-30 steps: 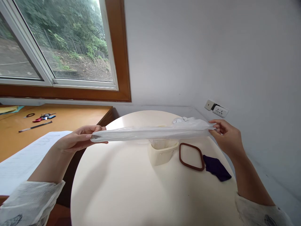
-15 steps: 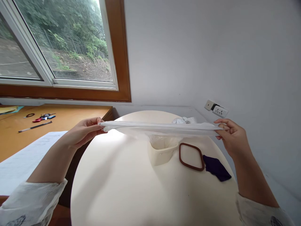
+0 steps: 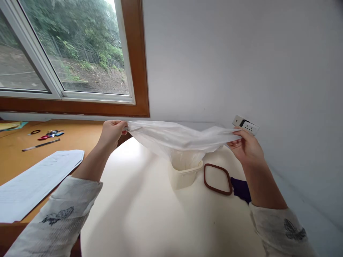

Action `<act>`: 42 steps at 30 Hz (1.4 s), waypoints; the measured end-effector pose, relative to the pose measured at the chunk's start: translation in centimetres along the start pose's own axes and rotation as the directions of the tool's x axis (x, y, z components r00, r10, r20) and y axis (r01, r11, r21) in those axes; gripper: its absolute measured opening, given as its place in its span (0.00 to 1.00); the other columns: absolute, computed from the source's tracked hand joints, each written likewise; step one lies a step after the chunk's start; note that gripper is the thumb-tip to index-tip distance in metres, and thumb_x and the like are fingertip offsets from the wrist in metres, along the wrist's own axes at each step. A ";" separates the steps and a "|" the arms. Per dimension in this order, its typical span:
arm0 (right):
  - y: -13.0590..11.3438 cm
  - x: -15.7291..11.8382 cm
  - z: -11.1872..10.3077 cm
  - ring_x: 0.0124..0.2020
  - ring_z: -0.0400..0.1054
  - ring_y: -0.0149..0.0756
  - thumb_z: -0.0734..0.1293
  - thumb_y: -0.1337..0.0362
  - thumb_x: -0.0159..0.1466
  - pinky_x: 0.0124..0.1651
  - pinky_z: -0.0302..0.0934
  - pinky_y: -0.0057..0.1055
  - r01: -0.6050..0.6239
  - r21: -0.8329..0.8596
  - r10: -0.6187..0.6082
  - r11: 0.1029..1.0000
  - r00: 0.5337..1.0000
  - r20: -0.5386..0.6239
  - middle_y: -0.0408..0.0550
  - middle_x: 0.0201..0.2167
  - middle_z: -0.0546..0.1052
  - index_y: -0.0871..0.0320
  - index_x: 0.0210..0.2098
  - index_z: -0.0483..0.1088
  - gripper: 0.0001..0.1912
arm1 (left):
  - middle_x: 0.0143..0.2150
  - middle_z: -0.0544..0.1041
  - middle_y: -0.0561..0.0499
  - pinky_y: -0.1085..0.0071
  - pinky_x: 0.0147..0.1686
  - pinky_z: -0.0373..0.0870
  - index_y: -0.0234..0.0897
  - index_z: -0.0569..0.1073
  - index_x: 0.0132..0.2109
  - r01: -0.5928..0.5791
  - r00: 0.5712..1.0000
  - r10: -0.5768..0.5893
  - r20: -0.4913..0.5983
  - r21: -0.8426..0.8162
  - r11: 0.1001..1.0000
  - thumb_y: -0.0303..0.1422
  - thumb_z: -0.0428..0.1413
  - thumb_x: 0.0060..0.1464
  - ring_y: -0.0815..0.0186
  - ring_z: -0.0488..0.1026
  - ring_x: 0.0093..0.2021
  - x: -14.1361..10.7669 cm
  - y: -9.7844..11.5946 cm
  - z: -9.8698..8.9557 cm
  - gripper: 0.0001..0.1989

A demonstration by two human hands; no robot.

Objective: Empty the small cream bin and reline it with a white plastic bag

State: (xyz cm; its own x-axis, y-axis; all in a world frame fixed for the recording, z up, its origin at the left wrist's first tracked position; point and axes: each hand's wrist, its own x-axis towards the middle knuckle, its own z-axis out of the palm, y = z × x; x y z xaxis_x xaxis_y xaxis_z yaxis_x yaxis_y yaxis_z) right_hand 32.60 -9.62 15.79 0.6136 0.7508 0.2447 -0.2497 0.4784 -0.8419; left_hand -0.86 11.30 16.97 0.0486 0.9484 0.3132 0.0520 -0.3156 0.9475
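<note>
A translucent white plastic bag (image 3: 171,134) stretches between my two hands above the round table. My left hand (image 3: 114,131) pinches its left end, and my right hand (image 3: 245,146) grips the right end. The bag's upper edge runs nearly level while its middle sags in folds. Directly below stands a small cream bin (image 3: 184,176), upright, with its far rim hidden by the plastic. Thin film shows inside the bin; whether it joins the held bag I cannot tell.
Right of the bin lies a brown rounded-square frame (image 3: 205,178), beside a dark purple cloth (image 3: 239,189) partly behind my right forearm. The round white table (image 3: 150,214) adjoins a wooden desk (image 3: 77,132) with paper (image 3: 45,178), a pen (image 3: 40,145) and keys (image 3: 52,134).
Both hands have risen and come closer together. The bag, a taut narrow band before, now hangs wider and looser. The crumpled white bundle behind it is no longer visible.
</note>
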 end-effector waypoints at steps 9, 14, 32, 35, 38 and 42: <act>2.3 0.3 10.8 0.24 0.65 0.25 0.67 0.69 0.47 0.29 0.61 0.24 -0.116 0.181 0.074 0.977 0.972 0.224 0.37 0.21 0.68 0.58 0.24 0.68 0.04 | 0.44 0.75 0.47 0.65 0.45 0.66 0.34 0.73 0.30 0.230 0.894 0.097 0.438 -0.634 0.738 0.33 0.52 0.46 0.59 0.69 0.47 -2.8 3.2 6.1 0.08; 4.2 0.2 15.9 0.34 0.70 0.31 0.68 0.66 0.49 0.43 0.63 0.29 -0.175 0.258 0.079 0.950 0.935 0.346 0.41 0.27 0.74 0.58 0.27 0.67 0.06 | 0.48 0.73 0.47 0.62 0.47 0.65 0.40 0.67 0.52 0.193 0.762 0.257 0.594 -0.588 0.786 0.45 0.60 0.42 0.53 0.68 0.50 -5.2 2.4 8.8 0.30; 7.0 -2.4 12.8 0.47 0.64 0.40 0.74 0.57 0.45 0.44 0.61 0.33 0.301 -0.554 0.226 0.776 0.688 0.690 0.51 0.49 0.69 0.53 0.59 0.51 0.46 | 0.19 0.67 0.53 0.69 0.23 0.67 0.37 0.67 0.26 0.402 0.908 -0.210 0.362 -0.616 0.677 0.31 0.51 0.50 0.67 0.68 0.20 -4.6 4.4 8.9 0.06; 7.7 -2.7 12.5 0.35 0.67 0.38 0.72 0.56 0.46 0.32 0.59 0.29 0.303 -0.725 0.438 0.619 0.633 0.639 0.46 0.35 0.74 0.58 0.41 0.67 0.25 | 0.17 0.64 0.54 0.72 0.19 0.61 0.36 0.64 0.24 0.446 0.886 -0.205 0.417 -0.640 0.626 0.30 0.48 0.54 0.70 0.64 0.17 -5.0 5.2 8.2 0.11; 7.6 -2.7 12.2 0.26 0.64 0.33 0.68 0.59 0.49 0.25 0.53 0.25 0.350 -0.803 0.503 0.481 0.641 0.581 0.42 0.26 0.71 0.58 0.32 0.67 0.13 | 0.16 0.63 0.53 0.75 0.18 0.58 0.36 0.62 0.23 0.428 0.898 -0.198 0.393 -0.678 0.598 0.27 0.44 0.55 0.71 0.63 0.18 -4.7 5.4 6.7 0.13; 6.9 -3.1 12.1 0.24 0.62 0.30 0.62 0.65 0.52 0.23 0.49 0.25 0.490 -0.773 0.420 0.404 0.651 0.632 0.40 0.25 0.70 0.56 0.28 0.63 0.03 | 0.16 0.62 0.54 0.74 0.21 0.60 0.36 0.61 0.23 0.378 0.923 -0.183 0.338 -0.719 0.583 0.27 0.44 0.53 0.71 0.62 0.19 -3.9 4.9 4.6 0.10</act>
State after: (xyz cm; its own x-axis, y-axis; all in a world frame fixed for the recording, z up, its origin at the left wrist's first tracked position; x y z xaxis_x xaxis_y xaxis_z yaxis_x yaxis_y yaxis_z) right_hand 19.95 -3.12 15.00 -0.1787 0.9778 0.1098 0.7784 0.2088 -0.5920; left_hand 3.75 5.90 20.11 0.3721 0.9234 0.0944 -0.6686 0.1961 0.7173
